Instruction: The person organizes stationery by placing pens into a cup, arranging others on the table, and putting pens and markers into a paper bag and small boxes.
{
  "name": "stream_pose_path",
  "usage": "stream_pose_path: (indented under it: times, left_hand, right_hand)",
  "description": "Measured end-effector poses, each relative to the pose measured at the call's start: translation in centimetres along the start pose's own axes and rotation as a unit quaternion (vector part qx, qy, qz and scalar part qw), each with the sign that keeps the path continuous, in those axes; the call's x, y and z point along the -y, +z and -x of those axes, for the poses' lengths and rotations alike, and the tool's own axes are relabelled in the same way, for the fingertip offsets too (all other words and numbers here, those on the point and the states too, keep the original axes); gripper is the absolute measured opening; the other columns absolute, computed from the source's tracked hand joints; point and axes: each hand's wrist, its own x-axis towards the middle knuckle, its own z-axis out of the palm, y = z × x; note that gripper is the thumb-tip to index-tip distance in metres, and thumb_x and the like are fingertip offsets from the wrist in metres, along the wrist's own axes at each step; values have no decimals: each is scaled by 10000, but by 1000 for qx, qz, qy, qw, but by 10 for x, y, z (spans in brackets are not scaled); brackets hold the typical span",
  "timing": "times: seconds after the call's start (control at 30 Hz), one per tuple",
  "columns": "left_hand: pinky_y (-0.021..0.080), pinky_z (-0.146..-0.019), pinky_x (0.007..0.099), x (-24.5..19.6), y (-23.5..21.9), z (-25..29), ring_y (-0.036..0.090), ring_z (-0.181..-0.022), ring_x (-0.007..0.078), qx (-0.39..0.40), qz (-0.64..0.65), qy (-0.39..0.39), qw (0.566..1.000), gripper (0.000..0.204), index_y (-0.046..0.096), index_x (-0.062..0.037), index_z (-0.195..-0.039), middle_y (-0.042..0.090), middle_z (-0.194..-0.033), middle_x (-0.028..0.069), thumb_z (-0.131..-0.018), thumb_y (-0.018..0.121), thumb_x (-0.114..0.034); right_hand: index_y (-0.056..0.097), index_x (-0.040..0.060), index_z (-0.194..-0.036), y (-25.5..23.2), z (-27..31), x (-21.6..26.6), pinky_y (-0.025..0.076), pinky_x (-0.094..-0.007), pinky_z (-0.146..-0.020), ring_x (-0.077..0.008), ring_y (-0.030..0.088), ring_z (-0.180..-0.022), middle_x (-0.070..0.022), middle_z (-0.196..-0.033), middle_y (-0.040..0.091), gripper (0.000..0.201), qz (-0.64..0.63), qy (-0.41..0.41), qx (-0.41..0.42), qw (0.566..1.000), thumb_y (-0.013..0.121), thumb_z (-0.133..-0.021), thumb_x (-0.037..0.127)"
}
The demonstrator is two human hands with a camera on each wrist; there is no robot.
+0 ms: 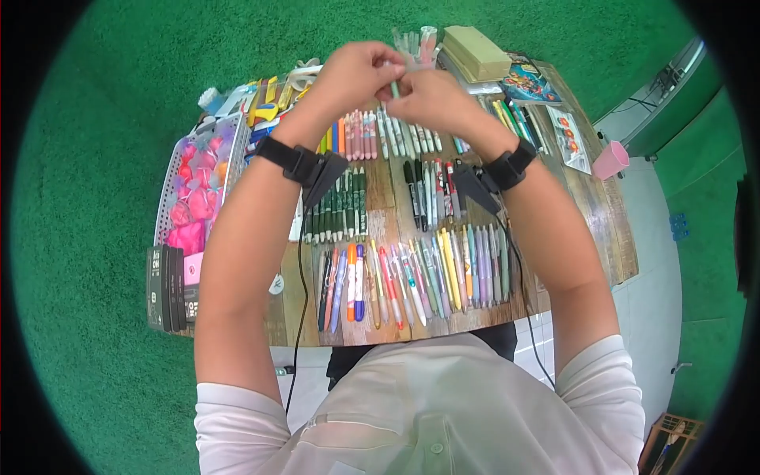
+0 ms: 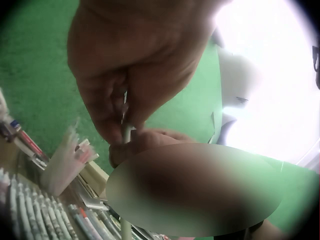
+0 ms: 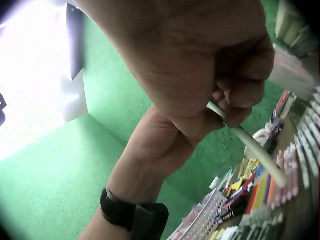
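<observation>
Both hands meet over the far side of the table, around a slim pale green pen (image 3: 256, 153). My right hand (image 1: 437, 98) grips it by the barrel, and the lower end sticks out below the fingers. At its upper end, my left hand (image 1: 354, 76) pinches it between thumb and fingers, as the left wrist view shows. The curled fingers hide the pen's tip there. Just beyond the hands stands a clear pen holder (image 2: 64, 172) with several pens in it. Rows of white pens (image 1: 408, 136) and pink pens (image 1: 360, 136) lie beneath the hands.
More pens (image 1: 416, 277) line the table's near edge, with dark green pens (image 1: 339, 207) behind them. A white basket (image 1: 168, 190) of pink bags and black boxes (image 1: 162, 289) stand at left. At right are a yellowish block (image 1: 477, 55) and a pink cup (image 1: 610, 161).
</observation>
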Motion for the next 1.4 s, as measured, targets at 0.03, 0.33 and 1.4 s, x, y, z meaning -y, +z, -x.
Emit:
stream_pose_path:
  times: [0.03,0.33,1.4]
  left_hand:
    - [560,-657,265,-14,-2,-11,669,-717,94,0,-1,4,1000,278,695,-1,-1206,720,-892,34,-995,687,-181]
    - [566,-871,366,-58,-26,-122,697,-1032,230,-96,-64,55,992,411,627,-27,-1377,726,-1200,157,-1004,643,-200]
    - [341,-1183,467,88,58,-148,480,-1376,277,-65,464,-113,876,728,423,33,-1513,503,-1507,152,-1108,314,-562]
  right_hand:
    - [658,2,-749,-6,-10,-10,523,-403,-641,-255,670,-644,-139,-677,675,319,2,0,-4,1000,682,-801,316]
    - [707,20,-799,-82,-96,-82,542,-326,-633,-160,678,-610,-68,-729,720,293,-36,44,-115,992,660,-848,305]
    - [558,39,-1433,18,-110,-143,369,-391,-1016,-166,474,-958,-29,-957,529,538,-441,194,-69,873,427,-1104,444]
